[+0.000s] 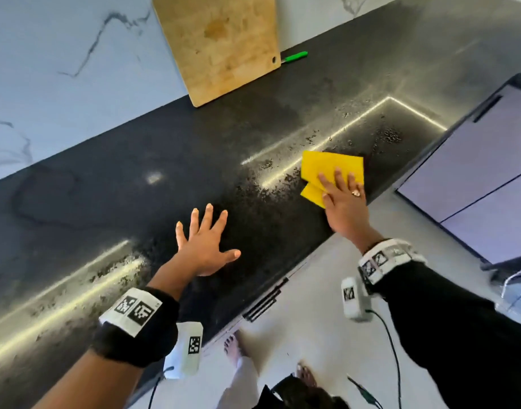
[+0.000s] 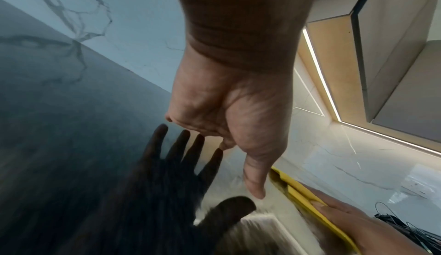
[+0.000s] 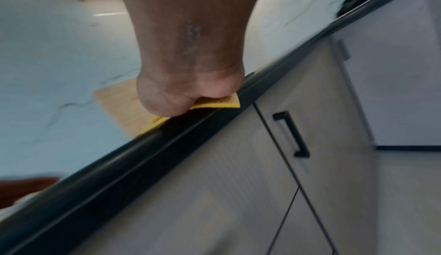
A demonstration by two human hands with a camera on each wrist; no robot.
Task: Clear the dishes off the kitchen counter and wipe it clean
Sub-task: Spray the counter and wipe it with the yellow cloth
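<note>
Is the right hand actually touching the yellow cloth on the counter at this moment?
Touching. In the head view the right hand lies flat on the yellow cloth; the right wrist view shows its palm on the cloth at the counter edge.

A home kitchen. A long dark stone counter (image 1: 194,160) runs beneath a white marble-veined backsplash (image 1: 61,54). A wooden cutting board (image 1: 221,45) leans against the wall, a green-handled knife (image 1: 294,57) beside it. Pale cabinet doors with a black handle (image 3: 291,134) sit below the counter edge.
</note>
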